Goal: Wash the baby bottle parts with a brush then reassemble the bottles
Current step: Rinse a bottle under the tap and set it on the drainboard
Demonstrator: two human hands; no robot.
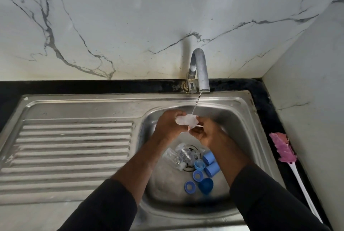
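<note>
1. Baby bottle part [186, 121], clear and soft-looking, is what I see held up over the sink [242, 111], right under a thin stream of water [196, 104] from the tap [200, 70]. From my remote seat I cannot tell whether it is a teat or some other piece.
2. The left hand [167, 126] has its fingers curled round the part's left end. The right hand [204, 134] pinches its right, lower edge between thumb and fingers. Both hands are fully taken up with it.
3. Below the hands, on the basin floor by the drain, lie clear bottles [183, 156] on their sides, two blue caps [210, 163], blue rings [189, 187] and a blue dome cover [205, 185], in a loose cluster.
4. The brush [283, 147] lies on the black counter [264, 104] to the right of the sink, outside the rim and well apart from both hands. Its pink bristle head points toward the wall. Its white handle runs back toward the person, roughly along the sink's right edge.
5. My reading: the brush is not yet in use. The right hand is the nearer one, so I would expect it to let go and reach right, over the rim, for the handle while the left hand keeps the part.
</note>
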